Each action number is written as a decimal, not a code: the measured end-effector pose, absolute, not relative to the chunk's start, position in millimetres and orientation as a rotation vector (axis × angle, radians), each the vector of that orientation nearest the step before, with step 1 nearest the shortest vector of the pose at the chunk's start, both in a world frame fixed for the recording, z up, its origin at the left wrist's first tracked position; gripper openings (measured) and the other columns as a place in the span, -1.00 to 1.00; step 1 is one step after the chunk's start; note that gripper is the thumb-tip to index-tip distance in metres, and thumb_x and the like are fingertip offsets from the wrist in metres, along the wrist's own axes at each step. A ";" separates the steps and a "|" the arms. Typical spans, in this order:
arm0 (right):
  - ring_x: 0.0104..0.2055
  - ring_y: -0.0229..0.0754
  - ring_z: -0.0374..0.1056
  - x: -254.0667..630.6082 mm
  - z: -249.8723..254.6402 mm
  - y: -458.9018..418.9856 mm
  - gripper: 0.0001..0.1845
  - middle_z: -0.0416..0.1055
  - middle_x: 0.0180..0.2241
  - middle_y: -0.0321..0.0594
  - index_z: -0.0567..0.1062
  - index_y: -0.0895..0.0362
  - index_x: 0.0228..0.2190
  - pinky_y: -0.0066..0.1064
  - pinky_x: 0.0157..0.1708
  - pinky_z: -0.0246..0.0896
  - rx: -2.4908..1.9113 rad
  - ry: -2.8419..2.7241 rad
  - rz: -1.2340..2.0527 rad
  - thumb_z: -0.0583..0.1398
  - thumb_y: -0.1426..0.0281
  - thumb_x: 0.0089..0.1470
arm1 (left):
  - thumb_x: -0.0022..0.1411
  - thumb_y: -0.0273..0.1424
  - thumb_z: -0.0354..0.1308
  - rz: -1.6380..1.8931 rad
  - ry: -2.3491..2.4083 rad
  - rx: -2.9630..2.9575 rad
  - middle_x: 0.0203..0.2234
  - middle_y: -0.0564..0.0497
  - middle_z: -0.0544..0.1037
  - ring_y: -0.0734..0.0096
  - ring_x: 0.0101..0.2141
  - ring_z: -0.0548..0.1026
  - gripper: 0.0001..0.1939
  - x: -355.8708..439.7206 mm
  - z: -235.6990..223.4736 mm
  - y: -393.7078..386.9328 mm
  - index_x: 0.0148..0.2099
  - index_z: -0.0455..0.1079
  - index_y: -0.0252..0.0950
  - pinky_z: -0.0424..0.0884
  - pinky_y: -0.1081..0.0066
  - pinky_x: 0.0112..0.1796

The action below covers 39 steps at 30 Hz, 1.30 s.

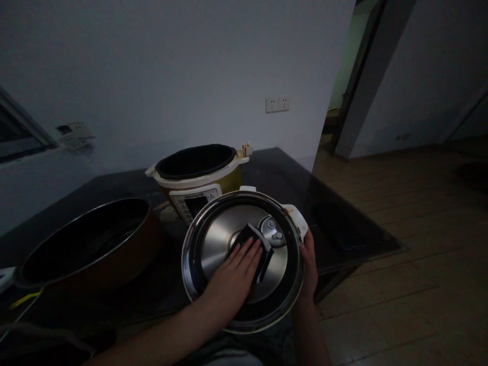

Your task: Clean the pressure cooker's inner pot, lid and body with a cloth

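Below the middle of the view, the round metal lid (219, 241) of an electric pressure cooker is tilted up, its steel inner face and dark sealing ring towards me. My left hand (238, 272) presses a folded black cloth (265, 262) with a pale edge against the lid's centre. The fingers lie stretched over the cloth, and the thumb is hidden. At the lid's right edge, just under its white handle (296, 219), my right hand (309, 267) grips the rim. Behind the lid stands the open cooker body (229, 182), with a control panel on its front.
A wide dark pan (114, 254) stands on the black table (282, 178) to the left. Something yellow (25, 300) lies at the lower left beside a pale cord. Wall sockets (277, 104) are behind the table, and a doorway opens at the right.
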State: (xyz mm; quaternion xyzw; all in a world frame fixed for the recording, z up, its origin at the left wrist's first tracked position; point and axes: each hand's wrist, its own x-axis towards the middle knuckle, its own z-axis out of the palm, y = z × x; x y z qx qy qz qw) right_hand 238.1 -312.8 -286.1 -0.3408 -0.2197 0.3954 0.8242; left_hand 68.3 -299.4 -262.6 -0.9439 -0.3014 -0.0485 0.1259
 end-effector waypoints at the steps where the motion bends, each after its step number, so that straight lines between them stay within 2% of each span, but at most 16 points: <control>1: 0.22 0.03 0.15 238.1 -285.9 -312.9 -0.42 0.25 0.18 -0.23 0.32 -0.04 0.09 -0.03 0.21 -0.07 -0.737 -0.473 0.835 0.20 0.20 0.01 | 0.24 -0.64 -0.16 -0.141 -0.924 -2.723 0.31 -0.18 0.06 0.12 0.30 -0.04 -0.41 71.4 -261.3 -296.6 0.32 0.04 -0.47 0.15 0.13 0.20; 7: 0.24 -0.01 0.11 238.6 -287.3 -312.0 -0.45 0.28 0.17 -0.29 0.35 -0.05 0.07 -0.10 0.23 -0.10 -0.769 -0.477 0.787 0.19 0.21 0.00 | 0.23 -0.52 -0.07 -0.101 -1.084 -2.692 0.30 -0.30 0.05 0.00 0.29 -0.04 -0.42 82.9 -234.9 -270.6 0.30 0.07 -0.54 0.10 0.02 0.20; 12: 0.20 0.01 0.17 236.6 -284.9 -312.8 -0.46 0.30 0.15 -0.28 0.34 -0.07 0.08 -0.07 0.18 0.00 -0.756 -0.475 0.810 0.17 0.23 0.02 | 0.17 -0.56 -0.05 -0.138 -1.143 -2.679 0.31 -0.32 0.02 0.03 0.30 -0.07 -0.37 70.5 -220.8 -255.7 0.29 0.06 -0.54 0.07 0.05 0.21; 19: 0.21 0.05 0.15 238.5 -286.2 -312.0 -0.44 0.31 0.13 -0.23 0.35 -0.02 0.08 -0.02 0.20 -0.05 -0.762 -0.502 0.792 0.17 0.22 0.01 | 0.15 -0.59 -0.09 -0.127 -1.137 -2.682 0.28 -0.30 0.10 0.03 0.28 0.01 -0.38 45.3 -234.0 -276.9 0.29 0.09 -0.51 0.19 0.07 0.17; 25: 0.20 0.03 0.17 238.4 -289.3 -312.2 -0.42 0.33 0.12 -0.23 0.30 -0.03 0.12 -0.04 0.16 0.02 -0.737 -0.497 0.836 0.15 0.22 0.03 | 0.15 -0.52 -0.04 -0.118 -1.201 -2.647 0.25 -0.32 0.17 -0.01 0.25 0.10 -0.41 28.6 -253.3 -297.3 0.26 0.15 -0.47 0.26 0.04 0.12; 29: 0.24 0.02 0.12 237.9 -290.2 -312.1 -0.43 0.29 0.15 -0.23 0.29 -0.02 0.12 -0.04 0.19 -0.03 -0.733 -0.495 0.830 0.15 0.24 0.04 | 0.20 -0.47 -0.01 -0.147 -1.205 -2.694 0.24 -0.30 0.19 0.02 0.23 0.15 -0.44 23.4 -255.8 -310.2 0.25 0.17 -0.43 0.29 0.07 0.11; 32: 0.23 0.02 0.13 237.9 -290.4 -311.3 -0.43 0.29 0.15 -0.24 0.29 -0.03 0.12 -0.05 0.17 0.01 -0.721 -0.492 0.835 0.14 0.22 0.04 | 0.23 -0.44 0.01 -0.162 -1.190 -2.768 0.23 -0.27 0.21 0.05 0.22 0.17 -0.46 20.5 -253.2 -318.0 0.26 0.18 -0.40 0.30 0.09 0.11; 35: 0.21 0.03 0.17 238.5 -290.8 -310.5 -0.41 0.30 0.14 -0.22 0.29 -0.02 0.12 -0.05 0.15 0.05 -0.728 -0.492 0.829 0.15 0.22 0.03 | 0.25 -0.48 -0.02 -0.180 -1.157 -2.814 0.22 -0.23 0.22 0.10 0.22 0.18 -0.48 18.1 -249.0 -321.9 0.26 0.18 -0.39 0.28 0.11 0.13; 39: 0.20 0.05 0.17 238.1 -289.5 -310.8 -0.39 0.29 0.15 -0.21 0.30 -0.02 0.12 -0.01 0.18 -0.01 -0.729 -0.468 0.837 0.18 0.21 0.00 | 0.25 -0.55 -0.06 -0.079 -1.049 -2.900 0.23 -0.16 0.20 0.19 0.23 0.18 -0.47 16.5 -240.2 -322.9 0.27 0.17 -0.36 0.25 0.17 0.15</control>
